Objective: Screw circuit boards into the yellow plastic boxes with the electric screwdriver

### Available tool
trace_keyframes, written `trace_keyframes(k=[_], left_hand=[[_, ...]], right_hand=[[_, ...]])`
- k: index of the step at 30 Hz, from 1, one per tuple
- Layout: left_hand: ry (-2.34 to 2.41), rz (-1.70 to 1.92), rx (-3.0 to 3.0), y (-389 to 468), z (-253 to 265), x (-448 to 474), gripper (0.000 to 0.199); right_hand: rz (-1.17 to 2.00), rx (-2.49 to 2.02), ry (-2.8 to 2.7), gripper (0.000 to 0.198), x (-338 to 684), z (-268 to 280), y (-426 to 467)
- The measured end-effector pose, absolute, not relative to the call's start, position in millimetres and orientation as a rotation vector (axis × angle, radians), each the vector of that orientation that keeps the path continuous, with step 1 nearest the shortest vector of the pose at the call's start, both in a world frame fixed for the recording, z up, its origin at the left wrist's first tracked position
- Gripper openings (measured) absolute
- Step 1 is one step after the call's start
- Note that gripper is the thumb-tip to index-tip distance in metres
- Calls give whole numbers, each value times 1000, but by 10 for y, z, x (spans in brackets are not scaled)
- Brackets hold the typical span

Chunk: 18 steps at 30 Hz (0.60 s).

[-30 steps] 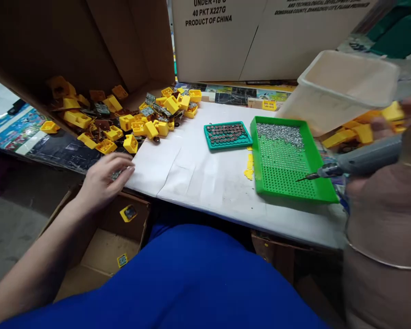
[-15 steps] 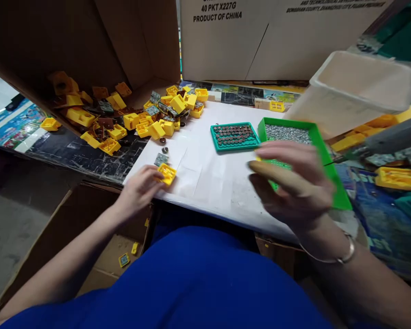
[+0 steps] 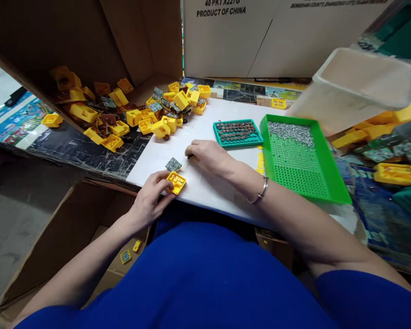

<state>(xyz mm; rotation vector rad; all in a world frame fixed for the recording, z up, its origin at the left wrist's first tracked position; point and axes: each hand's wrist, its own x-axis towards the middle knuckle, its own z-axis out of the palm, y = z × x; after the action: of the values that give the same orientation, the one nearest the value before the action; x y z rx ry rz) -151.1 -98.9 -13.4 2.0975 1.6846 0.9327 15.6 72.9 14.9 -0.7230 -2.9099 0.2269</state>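
Observation:
My left hand [image 3: 154,197] pinches the edge of a small open yellow plastic casing [image 3: 176,182] at the front edge of a white sheet [image 3: 222,180]. Inside the casing are lighter moulded ribs. A small green-grey circuit board [image 3: 173,164] lies just beyond it. Close to the board's right side, my right hand [image 3: 208,155] is closed with its fingertips on a small dark round part [image 3: 191,156], mostly hidden by the fingers. Thin pale wires seem to run between that part and the board.
Yellow casings and boards [image 3: 178,100] are heaped at the mouth of a cardboard box [image 3: 140,41]. A teal tray [image 3: 238,144] holds rows of round metal parts. Right of it stand a green perforated tray [image 3: 342,196] with small screws and a translucent tub [image 3: 349,98].
My right hand has swung left from over the green tray to beside the circuit board and taken hold of the dark round part. The left hand keeps the casing.

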Motion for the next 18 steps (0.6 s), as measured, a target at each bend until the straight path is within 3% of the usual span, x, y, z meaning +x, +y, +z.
trace_keyframes(k=[7,12,16,18], left_hand=[[1738,895,2145,-695,-109,-1218,11],[1702,861,2279,-612,-173,-999,18],[1656,806,2314,-622,-181,-1042,47],[1625,754,2308,-615,-154,-1086,52]], right_hand=[[-200,-769,-2675,32,870,23,384],[30,-733,-2694,27,1251,-197,109],[184,-816,-2561,25,1295,-223,51],[174,-952,-2549,26,1246,-192,60]])
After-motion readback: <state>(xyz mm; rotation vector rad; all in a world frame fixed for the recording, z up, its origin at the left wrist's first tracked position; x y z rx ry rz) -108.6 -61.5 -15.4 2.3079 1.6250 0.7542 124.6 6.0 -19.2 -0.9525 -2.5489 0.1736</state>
